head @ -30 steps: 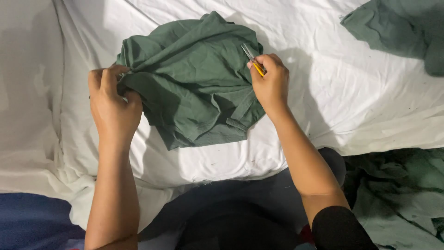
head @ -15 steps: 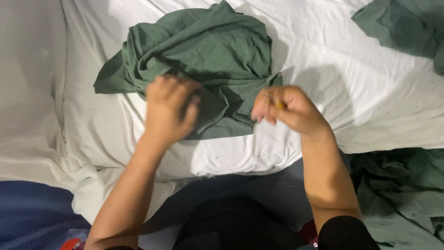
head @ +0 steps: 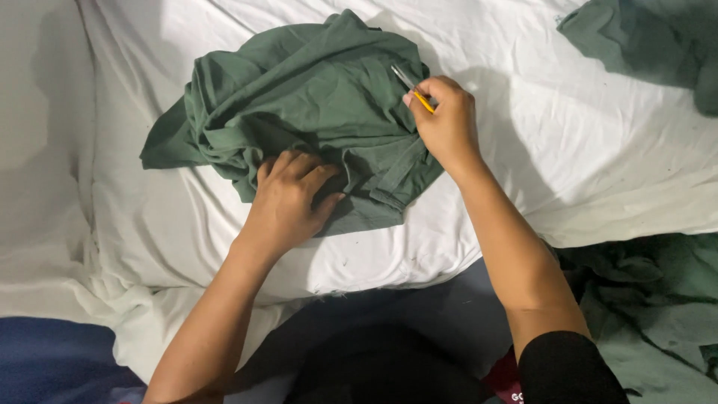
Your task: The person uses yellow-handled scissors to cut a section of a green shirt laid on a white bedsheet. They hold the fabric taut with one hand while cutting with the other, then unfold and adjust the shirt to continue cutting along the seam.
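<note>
A crumpled dark green garment [head: 299, 97] lies on a white sheet [head: 568, 150]. My left hand [head: 288, 202] presses flat on the garment's lower edge, fingers spread and gripping a fold. My right hand [head: 447, 123] is closed around a small tool with a yellow handle and thin metal tip [head: 411, 86], which points up and left onto the garment's right side.
More green cloth lies at the top right corner [head: 651, 45], and another green pile [head: 651, 307] lies at the lower right. A blue fabric [head: 52, 359] shows at the bottom left. My dark-clothed lap [head: 389, 359] fills the bottom centre.
The left hand moved from the garment's left edge to its lower middle. The right hand dipped towards me, then returned with the tool to the garment's right side. The garment was bunched up.
</note>
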